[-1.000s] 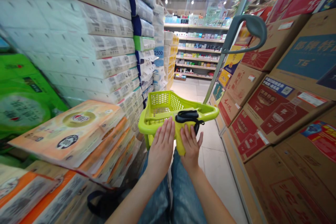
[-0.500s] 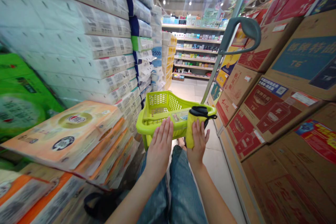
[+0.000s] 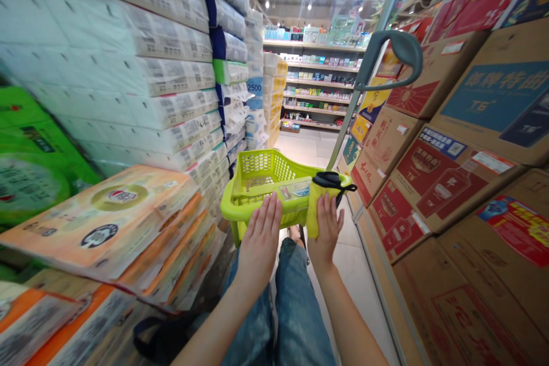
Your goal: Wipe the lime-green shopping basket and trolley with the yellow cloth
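At the basket [image 3: 246, 210], the pouch [image 3: 316, 195] lies under the right hand [image 3: 326, 226], gripped or not I can't tell; the left hand [image 3: 259, 237] stretches flat.

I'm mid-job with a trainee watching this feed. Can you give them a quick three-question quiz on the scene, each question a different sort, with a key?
1. Multiple choice: which hand has its fingers on the yellow and black item?
a) the left
b) the right
c) neither

2. True or false: the fingers of the left hand are extended toward the near side of the lime-green basket.

3. Fill in: the stacked cartons stand along the ____ side of the picture.

Key:
1. b, the right hand.
2. True.
3. right
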`<state>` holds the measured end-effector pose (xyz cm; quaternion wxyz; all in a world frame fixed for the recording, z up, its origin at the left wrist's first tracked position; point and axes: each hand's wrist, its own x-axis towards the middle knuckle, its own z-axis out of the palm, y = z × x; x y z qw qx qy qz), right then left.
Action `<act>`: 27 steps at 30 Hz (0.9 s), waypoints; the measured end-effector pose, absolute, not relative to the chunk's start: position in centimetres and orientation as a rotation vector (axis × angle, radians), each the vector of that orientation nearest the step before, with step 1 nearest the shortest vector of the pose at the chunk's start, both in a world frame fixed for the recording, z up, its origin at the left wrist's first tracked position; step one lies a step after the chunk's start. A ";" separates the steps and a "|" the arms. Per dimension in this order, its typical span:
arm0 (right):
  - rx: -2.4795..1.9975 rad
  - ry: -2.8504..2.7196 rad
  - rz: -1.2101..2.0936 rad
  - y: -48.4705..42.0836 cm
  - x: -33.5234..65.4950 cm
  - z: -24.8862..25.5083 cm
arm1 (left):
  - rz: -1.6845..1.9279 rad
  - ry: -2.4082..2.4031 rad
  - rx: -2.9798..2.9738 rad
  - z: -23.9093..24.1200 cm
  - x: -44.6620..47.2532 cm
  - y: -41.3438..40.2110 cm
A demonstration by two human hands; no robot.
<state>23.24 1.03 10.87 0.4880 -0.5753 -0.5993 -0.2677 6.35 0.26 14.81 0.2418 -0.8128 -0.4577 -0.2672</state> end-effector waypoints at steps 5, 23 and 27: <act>-1.255 -1.729 -0.746 0.1 20.5 9.6 | -0.750 -1.253 -2.222 14.8 6.4 0.3; -1.292 -1.669 -0.840 0.8 22.0 9.2 | -0.707 -1.267 -2.252 14.9 6.3 0.3; -1.456 -1.465 -0.735 1.7 26.1 9.8 | -0.711 -1.271 -2.251 15.0 6.4 0.2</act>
